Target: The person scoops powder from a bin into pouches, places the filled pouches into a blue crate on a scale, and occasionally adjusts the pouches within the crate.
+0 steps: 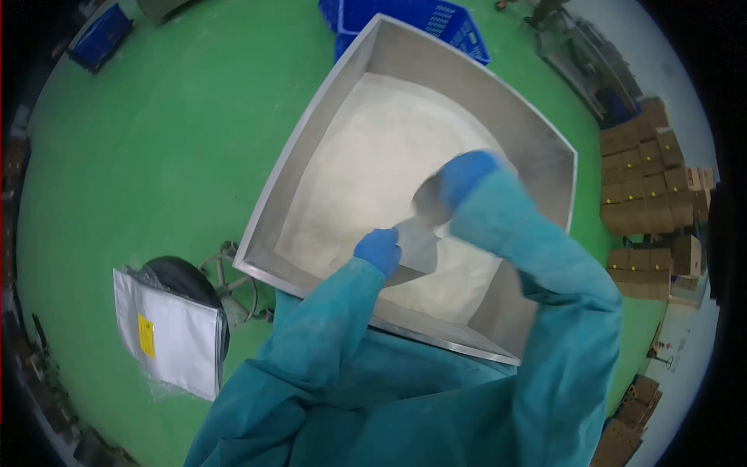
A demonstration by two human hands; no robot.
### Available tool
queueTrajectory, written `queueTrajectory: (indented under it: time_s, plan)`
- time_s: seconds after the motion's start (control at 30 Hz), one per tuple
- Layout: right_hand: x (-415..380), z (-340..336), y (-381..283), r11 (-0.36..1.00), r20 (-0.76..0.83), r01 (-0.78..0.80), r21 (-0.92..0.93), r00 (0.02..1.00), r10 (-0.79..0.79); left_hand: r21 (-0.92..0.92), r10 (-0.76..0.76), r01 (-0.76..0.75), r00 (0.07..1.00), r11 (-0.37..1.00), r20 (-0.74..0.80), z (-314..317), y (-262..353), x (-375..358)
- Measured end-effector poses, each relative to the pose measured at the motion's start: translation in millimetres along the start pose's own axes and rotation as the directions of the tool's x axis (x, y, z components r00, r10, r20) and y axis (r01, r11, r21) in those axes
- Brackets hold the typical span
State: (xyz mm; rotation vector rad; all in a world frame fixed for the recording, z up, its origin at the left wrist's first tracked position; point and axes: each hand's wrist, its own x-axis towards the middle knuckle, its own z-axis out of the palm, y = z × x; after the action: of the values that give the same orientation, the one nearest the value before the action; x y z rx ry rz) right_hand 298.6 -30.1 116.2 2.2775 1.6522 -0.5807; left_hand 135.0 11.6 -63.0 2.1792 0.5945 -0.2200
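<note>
Foil pouch: silver, blurred, held over the white powder inside a large steel hopper; left hand in a blue glove, fingers closed on the pouch's lower edge; right hand, also gloved, fingers gripping its upper end. Surroundings: green floor; a second silver pouch with a yellow label at lower left; blue crate behind the hopper; stacked cardboard boxes at right.

1. The floor is bright green.
2. A big metal bin stands on it, with white powder inside.
3. A silver bag with a yellow label sits at the left.
4. Blue crates stand behind the bin.
5. Brown boxes are stacked at the right.
</note>
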Motion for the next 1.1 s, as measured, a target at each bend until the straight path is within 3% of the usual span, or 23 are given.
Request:
queueTrajectory:
  time_s: [0.07,0.13,0.17,0.2,0.27,0.3,0.33,0.37,0.47,0.63,0.77,0.87,0.97,1.07,1.1]
  plan:
    - [8,-17,33,1.000,-0.148,-0.025,0.002,0.989,0.025,0.022,0.047,-0.048,0.998,0.999,0.041,11,-3,-11]
    - [33,44,71,0.987,-0.317,-0.085,-0.137,0.948,0.038,0.023,0.091,-0.093,0.991,0.995,0.097,20,3,-19]
    - [80,115,107,0.982,-0.088,-0.132,-0.132,0.989,0.121,0.009,0.094,-0.095,0.988,0.995,0.124,23,2,-21]
    - [126,184,142,0.973,0.146,-0.176,-0.150,0.969,0.198,0.009,0.120,-0.121,0.989,0.993,0.081,22,1,-25]
    - [161,237,100,0.981,0.354,-0.192,-0.029,0.916,0.190,0.010,0.145,-0.146,0.989,0.989,0.035,23,2,-33]
    - [192,326,102,0.960,0.208,-0.254,0.120,0.952,0.226,0.015,0.150,-0.151,0.988,0.988,0.033,23,2,-33]
    - [203,356,87,0.964,0.158,-0.247,0.100,0.960,0.229,0.024,0.156,-0.157,0.987,0.987,0.039,22,0,-30]
    - [201,382,67,0.968,0.132,-0.237,0.085,0.965,0.225,0.013,0.135,-0.135,0.989,0.991,0.055,24,2,-32]
    - [201,407,64,0.841,0.172,-0.403,0.362,0.915,0.364,0.004,0.093,-0.093,0.993,0.996,0.074,21,2,-29]
    - [167,376,96,0.811,0.192,-0.402,0.425,0.915,0.354,0.029,0.028,-0.028,0.999,0.999,0.020,7,-1,-19]
    - [99,257,131,0.895,0.073,-0.317,0.314,0.948,0.310,-0.075,-0.052,0.058,0.996,0.996,0.079,-11,-10,5]
    - [37,154,134,0.937,0.012,-0.300,0.180,0.953,0.302,-0.141,-0.028,0.028,1.000,0.990,0.000,1,-24,20]
    - [-3,89,127,0.976,-0.092,-0.215,0.035,0.972,0.218,-0.142,-0.075,0.079,0.997,0.987,0.033,1,-25,30]
    - [-16,35,77,0.996,0.137,-0.087,-0.017,0.987,0.088,-0.044,-0.133,0.137,0.987,0.990,0.086,-11,-6,24]
    - [-13,59,71,1.000,0.047,0.009,-0.019,0.999,-0.009,-0.016,-0.124,0.127,0.987,0.992,0.098,-13,2,20]
